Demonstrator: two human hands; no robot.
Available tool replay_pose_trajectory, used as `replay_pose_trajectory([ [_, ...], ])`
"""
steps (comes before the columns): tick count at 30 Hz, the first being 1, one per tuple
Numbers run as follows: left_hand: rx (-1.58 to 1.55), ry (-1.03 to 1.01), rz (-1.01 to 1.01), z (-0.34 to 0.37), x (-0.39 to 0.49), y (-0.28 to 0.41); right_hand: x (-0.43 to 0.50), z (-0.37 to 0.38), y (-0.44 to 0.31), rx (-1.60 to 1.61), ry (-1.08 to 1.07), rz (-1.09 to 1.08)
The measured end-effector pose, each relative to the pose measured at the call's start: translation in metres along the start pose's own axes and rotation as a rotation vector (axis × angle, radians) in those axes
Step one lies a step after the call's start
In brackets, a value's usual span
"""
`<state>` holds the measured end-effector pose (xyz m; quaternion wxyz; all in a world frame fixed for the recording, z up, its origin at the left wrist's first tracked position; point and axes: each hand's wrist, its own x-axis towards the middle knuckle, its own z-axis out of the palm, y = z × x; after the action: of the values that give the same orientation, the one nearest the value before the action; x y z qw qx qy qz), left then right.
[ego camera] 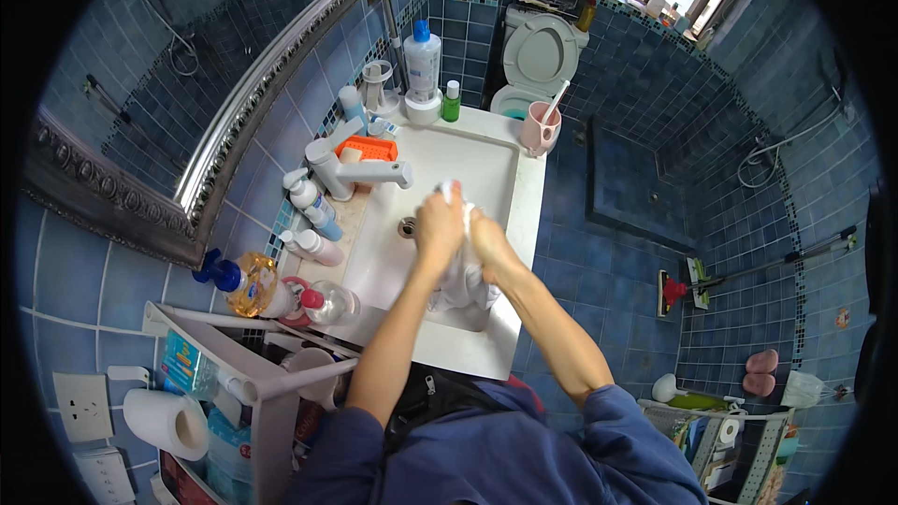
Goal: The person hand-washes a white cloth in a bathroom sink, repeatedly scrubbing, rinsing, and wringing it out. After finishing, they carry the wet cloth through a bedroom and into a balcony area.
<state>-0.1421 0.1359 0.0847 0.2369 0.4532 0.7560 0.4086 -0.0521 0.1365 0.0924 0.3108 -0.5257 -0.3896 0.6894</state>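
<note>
Over the white sink basin [484, 147], my left hand [440, 224] and my right hand [493, 242] grip a white cloth [466, 280]. The hands are close together, and a bunched bit of the cloth shows above the fingers. Below them the rest of the cloth hangs towards the near part of the basin. Slight blur on the hands hides how each finger lies. The white faucet [372, 172] extends over the basin left of my hands. Beside my left hand the round drain [407, 227] is visible.
Pump bottles [302, 189] line the counter's left side, near an orange soap dish [368, 149]. A pink cup [540, 128] holding a toothbrush stands at the right rim. A clear bottle [333, 301] and a white shelf rack [273, 393] are close by my left forearm.
</note>
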Motion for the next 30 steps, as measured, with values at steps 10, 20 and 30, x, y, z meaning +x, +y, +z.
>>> replay_pose_trajectory([
  [10,0.002,0.002,-0.059,-0.017,0.000,0.018,0.007,-0.004,-0.005,-0.061,-0.172,0.030],
  [20,0.054,0.059,0.047,0.008,-0.038,0.029,0.028,-0.024,-0.008,0.120,-0.188,0.108],
  [30,-0.769,-0.058,-0.142,-0.030,-0.005,-0.021,0.018,-0.071,-0.014,0.083,-0.246,-0.117],
])
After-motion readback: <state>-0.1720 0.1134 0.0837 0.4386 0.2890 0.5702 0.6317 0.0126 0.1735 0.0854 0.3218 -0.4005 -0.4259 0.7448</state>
